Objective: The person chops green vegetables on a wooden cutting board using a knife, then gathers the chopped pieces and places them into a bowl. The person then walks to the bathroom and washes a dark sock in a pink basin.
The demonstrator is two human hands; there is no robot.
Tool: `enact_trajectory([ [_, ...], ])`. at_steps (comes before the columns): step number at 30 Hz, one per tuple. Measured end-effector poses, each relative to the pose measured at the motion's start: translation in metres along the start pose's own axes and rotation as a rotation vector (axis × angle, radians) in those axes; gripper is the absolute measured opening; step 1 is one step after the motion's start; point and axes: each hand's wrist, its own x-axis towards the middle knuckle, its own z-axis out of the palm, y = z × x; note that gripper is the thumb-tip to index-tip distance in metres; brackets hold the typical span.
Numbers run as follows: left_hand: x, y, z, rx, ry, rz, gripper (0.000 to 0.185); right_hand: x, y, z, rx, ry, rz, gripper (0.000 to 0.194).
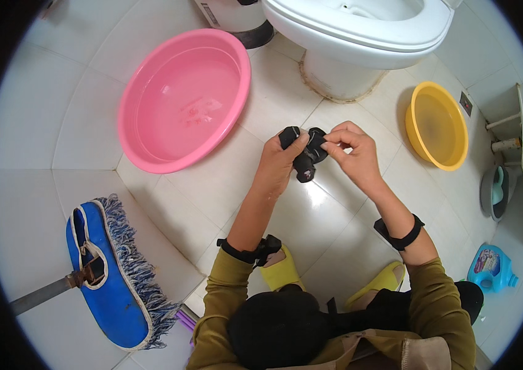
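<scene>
A small bunched piece of black cloth (305, 172), perhaps socks, with a small pale mark and light seams, is held up above the tiled floor. My left hand (280, 159) grips it from the left, thumb pressed over the top. At its right edge, my right hand (351, 145) pinches a fold between thumb and fingertips. Part of the cloth is hidden behind the left thumb and palm. To the left of my hands stands a pink plastic basin (127, 125) with water in it. A yellow basin (459, 152) holding cloudy water is to the right.
Ahead stands a white toilet (354, 44), beside a white bin (238, 21) with a black base. A blue dust mop (104, 277) leans at left. On the right are a blue detergent bottle (488, 268), a grey basin (488, 199) and a floor drain (466, 103).
</scene>
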Motion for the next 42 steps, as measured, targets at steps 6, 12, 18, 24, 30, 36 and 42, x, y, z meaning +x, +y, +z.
enact_trajectory([
  [6,-0.004,0.0,0.006,0.342,-0.24,0.142,0.021,-0.001,-0.008,-0.008,0.013,-0.026,0.083,0.007],
  [12,-0.006,0.012,0.001,0.493,-0.175,0.024,0.016,-0.001,-0.013,-0.013,0.367,0.001,0.225,0.009],
  [18,-0.014,0.02,0.007,0.601,-0.26,0.05,0.02,0.002,-0.005,-0.006,0.293,-0.165,0.099,0.03],
  [24,-0.001,0.023,-0.008,-0.087,-0.133,0.036,0.026,0.0,0.007,0.011,0.471,-0.488,0.17,0.057],
  [30,0.041,0.03,-0.058,1.293,0.408,0.824,0.055,-0.008,0.034,0.019,0.567,-0.233,0.591,0.016],
  [36,0.056,0.039,-0.104,1.753,0.529,0.101,0.032,-0.001,0.053,-0.007,0.583,-0.22,0.614,0.016],
  [42,0.043,0.021,-0.106,1.896,0.429,0.234,0.018,0.001,0.037,-0.016,0.583,-0.184,0.549,0.022],
])
